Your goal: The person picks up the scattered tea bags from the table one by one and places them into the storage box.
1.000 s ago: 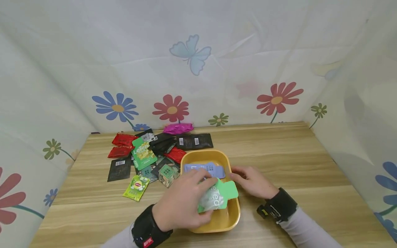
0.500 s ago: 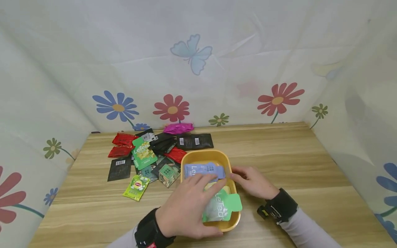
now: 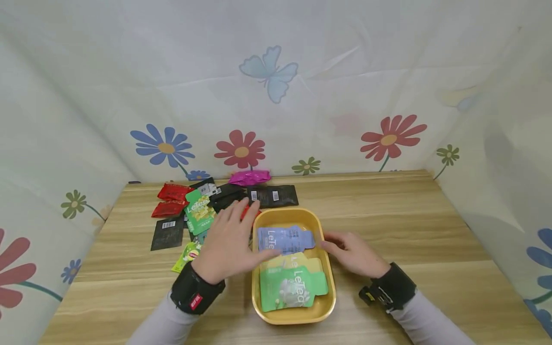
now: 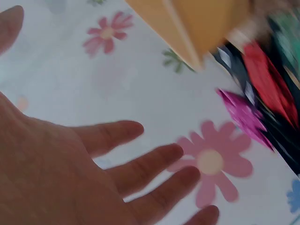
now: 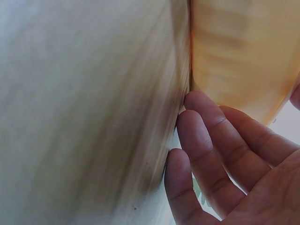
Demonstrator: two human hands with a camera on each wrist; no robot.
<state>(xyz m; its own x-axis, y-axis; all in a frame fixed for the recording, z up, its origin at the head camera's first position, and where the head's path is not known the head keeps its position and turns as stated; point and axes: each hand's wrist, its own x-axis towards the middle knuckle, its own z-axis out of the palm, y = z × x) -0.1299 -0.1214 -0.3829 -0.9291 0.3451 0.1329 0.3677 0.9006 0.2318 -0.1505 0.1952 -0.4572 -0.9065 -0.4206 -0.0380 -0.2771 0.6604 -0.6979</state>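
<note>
On a wood-grain table, a yellow tub sits nearest the viewer. In its near end a green packet lies flat, partly covering a pale yellow packet; a blue packet lies beyond, the overlap perhaps meant to save room. The left hand hovers left of the tub, fingers spread wide, holding nothing. The right hand rests its fingertips against the tub's right side without gripping, seemingly to steady it. Left of the tub, a loose pile includes a lime sachet, half hidden by the left hand, a black packet, a second green packet and red packets, apparently kept within easy reach. At the back lies a pink packet, before a flowered cloth.
</note>
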